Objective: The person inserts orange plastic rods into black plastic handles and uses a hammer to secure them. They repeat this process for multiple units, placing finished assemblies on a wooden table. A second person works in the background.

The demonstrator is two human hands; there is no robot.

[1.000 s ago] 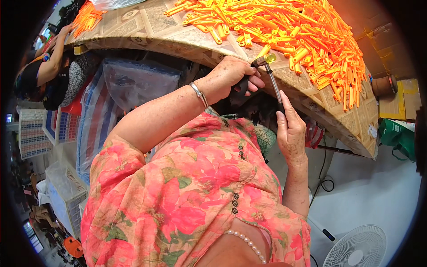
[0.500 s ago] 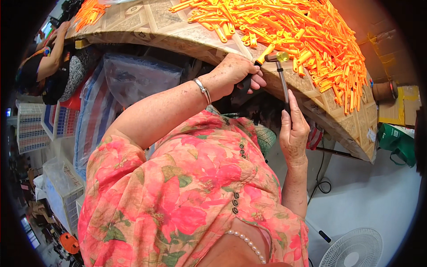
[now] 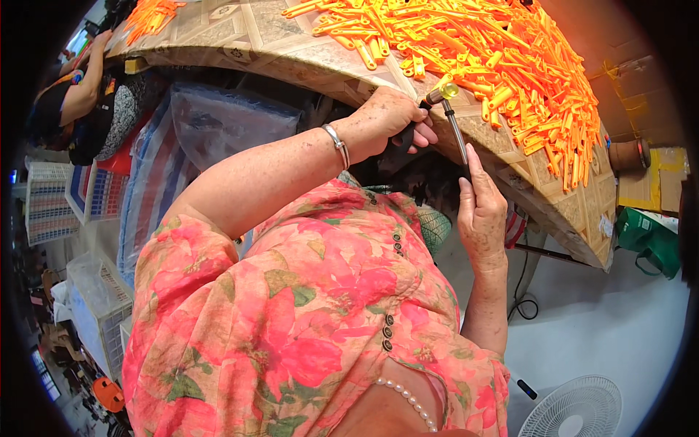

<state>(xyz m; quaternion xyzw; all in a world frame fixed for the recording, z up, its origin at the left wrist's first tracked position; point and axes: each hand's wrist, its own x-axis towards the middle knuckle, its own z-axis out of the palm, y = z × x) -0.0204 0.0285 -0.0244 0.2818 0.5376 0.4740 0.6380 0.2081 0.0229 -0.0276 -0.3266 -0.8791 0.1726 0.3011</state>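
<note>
My left hand [image 3: 397, 120] is closed at the table's front edge around a slim black-and-orange plastic piece. Its dark lower part [image 3: 403, 136] shows below the fingers; the hammer largely covers its upper end. In my right hand [image 3: 483, 218] is a small hammer [image 3: 454, 125], gripped by its dark handle with the fingers extended along it. The hammer head, with a translucent yellow face, lies over the upper end of the piece; whether they touch I cannot tell. Beyond my hands, a large heap of slim orange plastic pieces [image 3: 502, 65] spreads over the table.
The wood-patterned tabletop [image 3: 255, 33] curves across the front, with a smaller orange pile [image 3: 151, 18] at far left near another person's arm [image 3: 87, 84]. White crates [image 3: 102, 313] stand left. Right are a green bag [image 3: 648, 240], a cardboard box [image 3: 652, 178] and a fan [image 3: 571, 415].
The hammer head has shifted left, from beside the orange end of the held piece to over it. My left hand keeps its grip almost in place.
</note>
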